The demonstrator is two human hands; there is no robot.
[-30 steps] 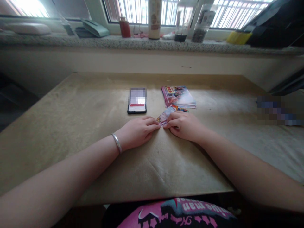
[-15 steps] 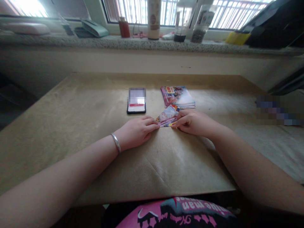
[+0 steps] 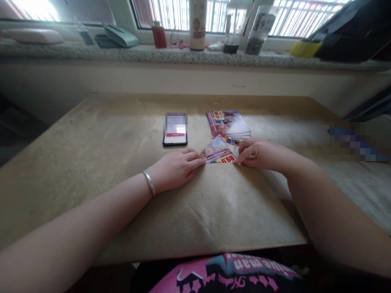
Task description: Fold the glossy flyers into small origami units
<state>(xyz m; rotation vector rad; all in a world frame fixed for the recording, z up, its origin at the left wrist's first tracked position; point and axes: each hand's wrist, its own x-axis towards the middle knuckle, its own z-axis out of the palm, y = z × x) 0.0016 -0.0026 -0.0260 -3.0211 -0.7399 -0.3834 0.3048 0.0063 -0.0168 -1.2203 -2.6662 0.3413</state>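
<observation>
A colourful printed leaflet [image 3: 217, 152], folded to slanting edges, lies on the table with its straight edge toward me. At its left corner, the bent fingers of my left hand [image 3: 180, 167] close on the paper and hold it down. My right hand [image 3: 259, 154] has thumb and curled fingers closed at the right end of the same edge, beside the printed "89.9" figures. The far tip of the leaflet reaches the front of a stack of similar leaflets [image 3: 230, 123]. To the left of the stack lies a phone [image 3: 175, 137], its screen lit and partly blurred.
The tan-covered table [image 3: 100, 142] has its front edge close to my body. Behind it a stone windowsill [image 3: 171, 55] carries a red bottle [image 3: 159, 35], a tall pale canister [image 3: 198, 26], clear containers and a yellow item [image 3: 305, 48]. A blurred object [image 3: 357, 142] lies at far right.
My right hand has slid right along the leaflet's near edge, uncovering the yellow patch with red figures. My left hand has stayed at the left corner.
</observation>
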